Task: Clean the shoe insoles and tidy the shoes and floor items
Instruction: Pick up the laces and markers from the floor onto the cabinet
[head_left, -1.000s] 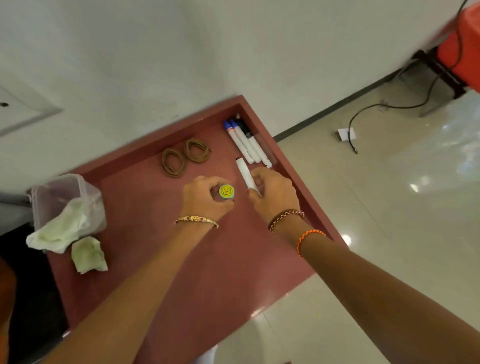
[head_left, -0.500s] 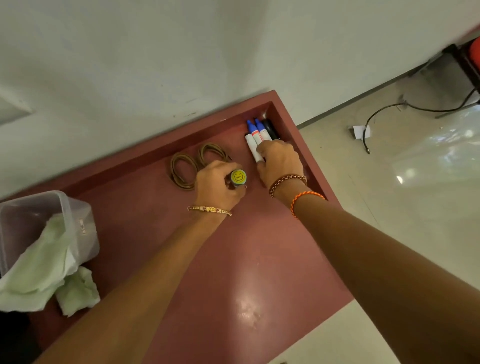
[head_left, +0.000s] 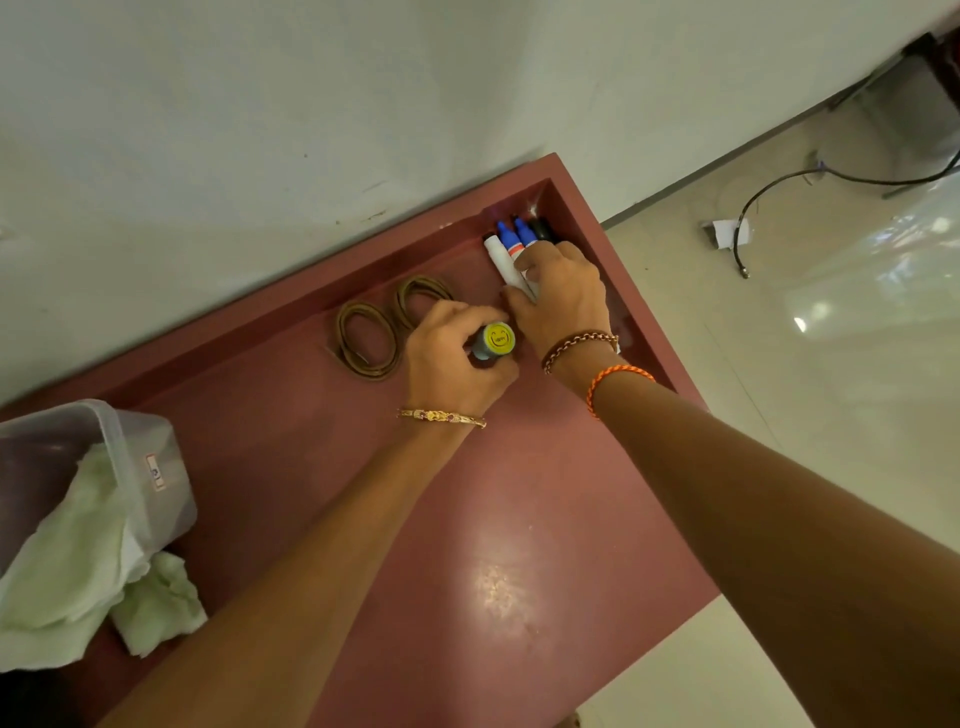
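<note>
My left hand (head_left: 451, 353) grips a small grey cylinder with a yellow smiley-face end (head_left: 497, 339) just above the dark red table (head_left: 363, 519). My right hand (head_left: 563, 296) pinches a white marker (head_left: 501, 262) and holds it against the row of blue-capped markers (head_left: 519, 236) and a black-capped one (head_left: 543, 228) in the table's far right corner. Two coils of brown shoelace (head_left: 384, 325) lie to the left of my left hand, near the raised back rim.
A clear plastic container (head_left: 130, 467) stands at the table's left, with pale green cloths (head_left: 78, 561) hanging out of it and lying beside it. The wall rises behind the table. On the tiled floor at right lie a black cable (head_left: 769, 192) and a paper scrap (head_left: 730, 234).
My right hand carried the white marker from the middle of the table up to the marker row in the corner. My left hand followed with the smiley cylinder. The view shifted closer.
</note>
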